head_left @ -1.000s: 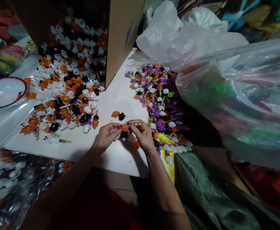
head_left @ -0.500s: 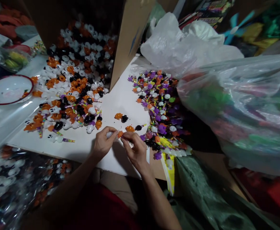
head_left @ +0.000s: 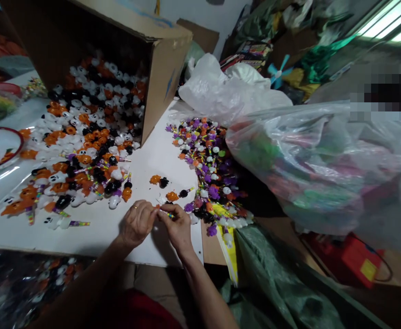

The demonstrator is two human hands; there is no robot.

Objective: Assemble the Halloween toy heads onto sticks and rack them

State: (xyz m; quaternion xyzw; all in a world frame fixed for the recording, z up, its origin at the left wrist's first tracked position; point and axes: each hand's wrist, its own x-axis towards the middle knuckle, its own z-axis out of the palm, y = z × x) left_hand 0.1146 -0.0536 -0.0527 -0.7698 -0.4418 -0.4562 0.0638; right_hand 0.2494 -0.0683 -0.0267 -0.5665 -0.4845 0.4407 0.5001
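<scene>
the left hand [head_left: 137,223] and right hand [head_left: 177,227] are closed, pinching a small striped stick [head_left: 168,214] between them above the white desk [head_left: 93,240], an orange pumpkin piece [head_left: 172,196] lying just beyond

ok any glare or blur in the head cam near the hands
In the head view, the strip light glares at top right with a pixelated patch below it; the left hand and right hand look sharp, casting soft shadows on the white board.
</scene>
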